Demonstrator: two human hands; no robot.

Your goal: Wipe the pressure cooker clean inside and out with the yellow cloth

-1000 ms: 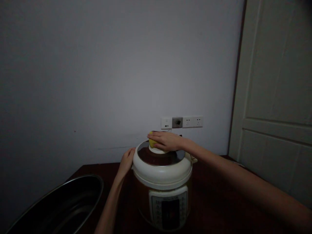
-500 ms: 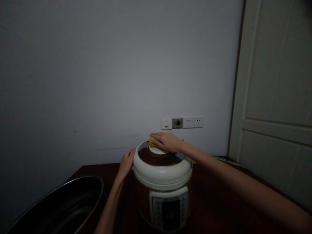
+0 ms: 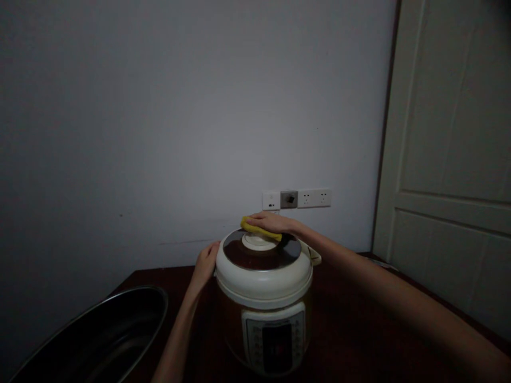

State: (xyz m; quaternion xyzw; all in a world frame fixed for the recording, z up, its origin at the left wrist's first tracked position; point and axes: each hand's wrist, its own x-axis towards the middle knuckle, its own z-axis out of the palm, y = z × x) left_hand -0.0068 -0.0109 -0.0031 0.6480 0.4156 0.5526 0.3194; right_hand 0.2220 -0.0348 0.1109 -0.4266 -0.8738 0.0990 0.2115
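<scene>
An electric pressure cooker (image 3: pixel 263 287) with a white lid, a dark lid top and a front control panel stands upright in the middle. On the raised white part of its lid, my right hand (image 3: pixel 269 221) lies over a yellow cloth (image 3: pixel 261 230), pressing and gripping it. The cloth sticks out past the fingertips and below the palm. At the lid's left edge, my left hand (image 3: pixel 206 261) is closed round the cooker's side, its fingertips partly hidden.
A large dark basin (image 3: pixel 99 330) with a shiny rim sits at lower left on the dark red table (image 3: pixel 171 276). Behind are a wall with sockets (image 3: pixel 314 198) and a switch plate (image 3: pixel 289 199). A pale panelled door (image 3: pixel 451 159) stands at right.
My right hand has lifted and flattened slightly on the lid top, and more of the yellow cloth shows under it. The left hand stays at the cooker's side. The view has shifted slightly.
</scene>
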